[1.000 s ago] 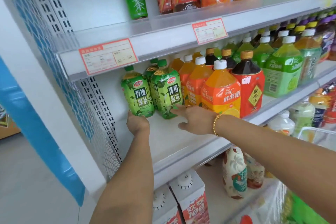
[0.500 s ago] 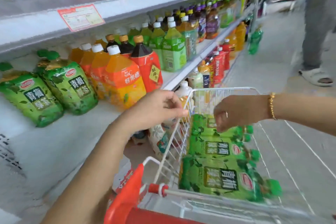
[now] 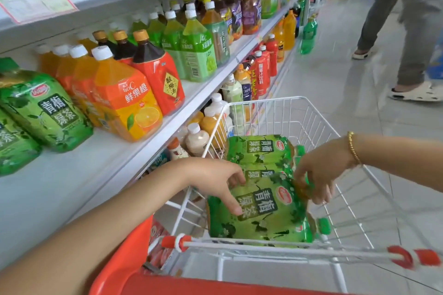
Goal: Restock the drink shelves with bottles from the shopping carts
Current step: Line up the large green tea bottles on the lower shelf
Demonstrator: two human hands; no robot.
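Several green plum-tea bottles lie on their sides in the white wire shopping cart [image 3: 309, 104]. My left hand [image 3: 215, 179] rests on the label end of one of these cart bottles [image 3: 263, 208], fingers fairly straight. My right hand [image 3: 318, 170] curls its fingers round that bottle's neck. On the drink shelf [image 3: 72, 175] to the left, two matching shelved green tea bottles [image 3: 45, 112] stand at the near end, with bare shelf in front of them.
Orange juice bottles [image 3: 124, 100], red-labelled bottles [image 3: 160, 79] and green bottles [image 3: 196, 52] fill the shelf further along. More drinks stand on the lower shelf [image 3: 239, 93]. A red cart part [image 3: 124, 270] is at the bottom. A person in grey trousers [image 3: 412, 31] stands in the aisle.
Both hands left the shelved green bottles, swung right with my view, and dropped into the cart onto a green tea bottle.
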